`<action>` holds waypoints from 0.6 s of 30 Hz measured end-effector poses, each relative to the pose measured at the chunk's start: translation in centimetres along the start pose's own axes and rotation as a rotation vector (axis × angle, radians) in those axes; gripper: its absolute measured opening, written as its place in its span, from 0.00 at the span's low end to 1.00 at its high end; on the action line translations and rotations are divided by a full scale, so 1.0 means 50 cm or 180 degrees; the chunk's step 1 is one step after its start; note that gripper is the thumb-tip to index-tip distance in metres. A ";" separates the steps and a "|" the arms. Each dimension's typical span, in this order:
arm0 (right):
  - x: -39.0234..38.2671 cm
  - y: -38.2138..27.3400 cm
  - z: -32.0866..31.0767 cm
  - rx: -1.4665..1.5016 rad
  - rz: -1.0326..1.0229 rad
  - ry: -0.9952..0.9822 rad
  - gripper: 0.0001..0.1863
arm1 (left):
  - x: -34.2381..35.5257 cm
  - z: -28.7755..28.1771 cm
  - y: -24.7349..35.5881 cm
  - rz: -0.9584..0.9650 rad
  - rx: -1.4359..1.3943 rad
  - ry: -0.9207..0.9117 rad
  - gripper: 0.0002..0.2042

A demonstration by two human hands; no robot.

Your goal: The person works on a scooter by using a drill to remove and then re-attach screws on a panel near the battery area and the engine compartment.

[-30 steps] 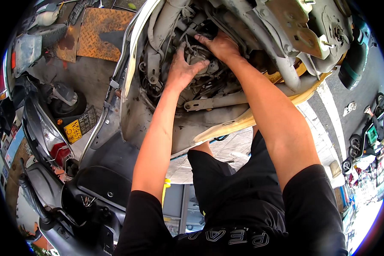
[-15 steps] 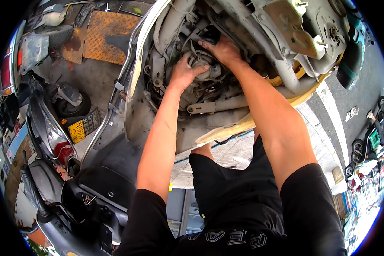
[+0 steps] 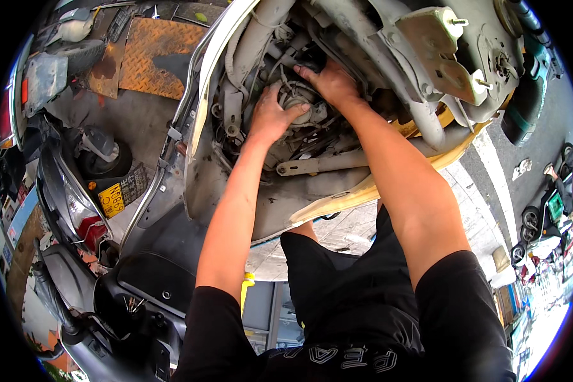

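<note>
Beyond the slotted bar [image 3: 325,163]: wires [image 3: 312,145], left hand [image 3: 270,121] and right hand [image 3: 335,84] crowd passage. Right of it: thick tube [image 3: 428,121] obstructs. Nearside: room over bare panel [image 3: 280,202]. Far depth dark, probably tight.

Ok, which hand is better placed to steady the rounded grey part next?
Left, probably: the left hand has its thumb over the rounded grey part; the right hand sits to its upper right, fingers mostly hidden.

Hands [image 3: 270,120] [image 3: 337,86] partly out of sight
</note>
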State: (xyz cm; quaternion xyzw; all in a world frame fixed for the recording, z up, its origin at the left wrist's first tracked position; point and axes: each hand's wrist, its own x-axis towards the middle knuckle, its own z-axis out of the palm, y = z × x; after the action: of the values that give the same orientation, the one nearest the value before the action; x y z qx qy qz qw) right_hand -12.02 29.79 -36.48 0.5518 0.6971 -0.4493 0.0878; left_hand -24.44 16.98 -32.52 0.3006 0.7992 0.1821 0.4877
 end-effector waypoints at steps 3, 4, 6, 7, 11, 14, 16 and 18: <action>-0.003 -0.016 -0.006 0.0002 0.0229 -0.0196 0.48 | 0.021 -0.027 -0.007 -0.0086 -0.0403 -0.0380 0.42; 0.002 -0.007 -0.004 0.0010 0.0241 -0.0176 0.48 | 0.030 -0.035 0.009 -0.0199 -0.0607 -0.0661 0.41; 0.014 0.013 0.018 -0.0063 -0.0042 0.0114 0.48 | 0.051 -0.054 0.033 0.0067 -0.0071 -0.0637 0.39; 0.019 0.014 0.029 -0.0303 -0.0168 0.0348 0.48 | 0.077 -0.068 0.036 -0.0084 -0.0035 -0.1251 0.38; 0.014 0.009 0.026 -0.0063 0.0000 -0.0033 0.56 | 0.108 -0.062 0.031 0.0070 0.0504 -0.1557 0.40; 0.013 0.015 0.033 -0.0149 -0.0214 0.0468 0.50 | 0.105 -0.046 0.021 0.0263 0.0842 -0.1318 0.42; 0.007 0.011 0.028 -0.0230 -0.0210 0.0520 0.51 | 0.087 -0.045 0.023 0.0247 0.0398 -0.1074 0.41; 0.013 0.014 0.033 -0.0078 -0.0080 0.0325 0.52 | 0.089 -0.032 0.004 0.0096 -0.0190 -0.1243 0.40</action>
State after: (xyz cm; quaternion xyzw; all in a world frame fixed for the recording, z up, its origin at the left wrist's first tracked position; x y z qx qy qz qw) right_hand -12.30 29.05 -38.20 0.5641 0.7130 -0.4130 0.0533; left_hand -27.32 20.05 -34.64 0.3276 0.6791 0.1512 0.6393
